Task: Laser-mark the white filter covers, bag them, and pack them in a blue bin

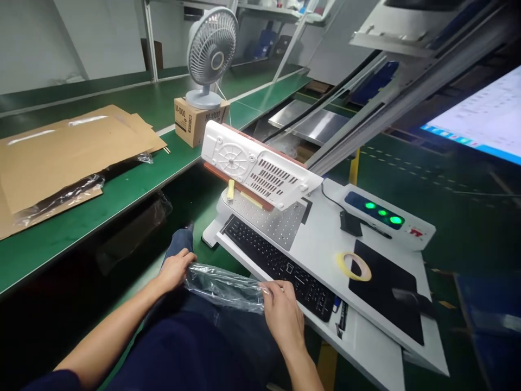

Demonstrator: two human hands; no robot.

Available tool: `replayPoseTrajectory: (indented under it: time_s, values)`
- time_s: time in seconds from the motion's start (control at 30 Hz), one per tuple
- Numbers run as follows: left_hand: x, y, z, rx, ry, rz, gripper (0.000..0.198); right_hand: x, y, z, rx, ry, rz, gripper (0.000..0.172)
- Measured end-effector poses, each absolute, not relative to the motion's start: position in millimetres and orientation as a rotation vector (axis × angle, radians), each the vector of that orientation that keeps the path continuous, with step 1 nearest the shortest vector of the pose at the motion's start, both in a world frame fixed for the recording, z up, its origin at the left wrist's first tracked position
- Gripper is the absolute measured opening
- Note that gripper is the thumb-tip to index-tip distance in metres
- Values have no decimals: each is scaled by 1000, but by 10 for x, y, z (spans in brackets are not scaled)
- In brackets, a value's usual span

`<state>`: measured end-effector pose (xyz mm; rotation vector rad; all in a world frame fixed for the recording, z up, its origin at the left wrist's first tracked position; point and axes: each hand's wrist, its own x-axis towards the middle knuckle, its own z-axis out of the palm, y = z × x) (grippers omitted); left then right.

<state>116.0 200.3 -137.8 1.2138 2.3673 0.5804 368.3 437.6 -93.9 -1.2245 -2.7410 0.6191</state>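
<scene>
Over my lap I hold a clear plastic bag (pixel 223 286) with something dark inside, stretched between both hands. My left hand (pixel 176 269) grips its left end with fingers curled. My right hand (pixel 283 312) pinches its right end, close to the front edge of a black keyboard (pixel 280 266). Behind the keyboard, a white vented plastic panel (pixel 256 168) lies tilted on a red-brown fixture above a perforated metal plate (pixel 277 220).
The white workstation (pixel 325 239) carries a roll of yellow tape (pixel 353 266), a black mouse pad (pixel 386 296) with a mouse, and a box with green lights (pixel 376 210). On the green bench to the left are cardboard sheets (pixel 69 152), a cardboard box (pixel 195 122) and a fan (pixel 211 54). A screen (pixel 484 117) is at the right.
</scene>
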Motion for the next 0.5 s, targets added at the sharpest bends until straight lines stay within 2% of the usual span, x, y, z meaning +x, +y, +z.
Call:
replayPoseTrajectory:
  time_s: [0.07, 0.17, 0.2, 0.27, 0.3, 0.37, 0.43, 0.5]
  values:
    - [1087, 1903, -1384, 1120, 2353, 787, 40, 3539, 4437, -996, -1019, -2650, 924, 37]
    - [938, 1856, -1309, 1009, 2154, 867, 31, 3341, 4505, -1009, -778, -2701, 1416, 30]
    - [868, 1866, -1260, 982, 2047, 865, 33, 3292, 4534, -989, -751, -2706, 1553, 30]
    - [681, 1932, -1138, 956, 1862, 888, 50, 3221, 4622, -918, -734, -2642, 1749, 34]
    - [560, 1995, -1071, 959, 1815, 927, 56, 3191, 4687, -873, -738, -2585, 1793, 36]
    - [258, 2200, -947, 984, 1830, 1053, 55, 3117, 4864, -784, -815, -2448, 1750, 46]
    - [-119, 2518, -844, 994, 1923, 1245, 48, 2999, 5093, -716, -1012, -2278, 1568, 62]
    - [-545, 2929, -754, 956, 2022, 1472, 51, 2826, 5355, -676, -1213, -2065, 1361, 71]
